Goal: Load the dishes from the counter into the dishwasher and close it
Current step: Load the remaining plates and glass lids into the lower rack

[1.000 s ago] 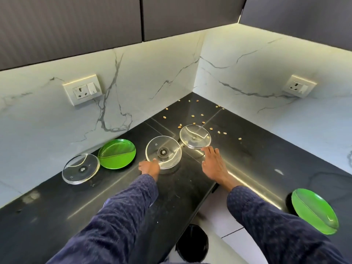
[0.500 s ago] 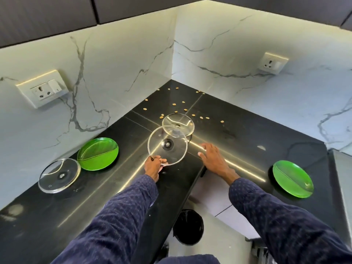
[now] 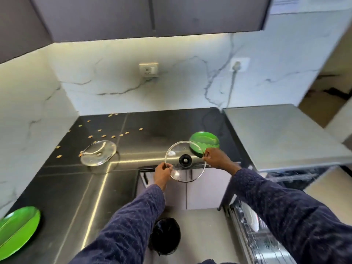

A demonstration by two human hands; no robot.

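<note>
Fingers of both hands pinch the glass lid (image 3: 185,161) by its rim, left hand (image 3: 162,173) near-left, right hand (image 3: 216,159) far-right, above the counter (image 3: 76,187) edge.

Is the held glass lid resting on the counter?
No: the glass lid is held in the air past the counter edge, both hands pinching its rim.

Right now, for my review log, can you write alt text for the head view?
Both hands, left hand and right hand, grip the rim of a glass lid with a black knob, held in the air past the black counter edge. Another glass lid, two green plates and scattered seeds remain on the counter; the open dishwasher rack sits lower right.
</note>
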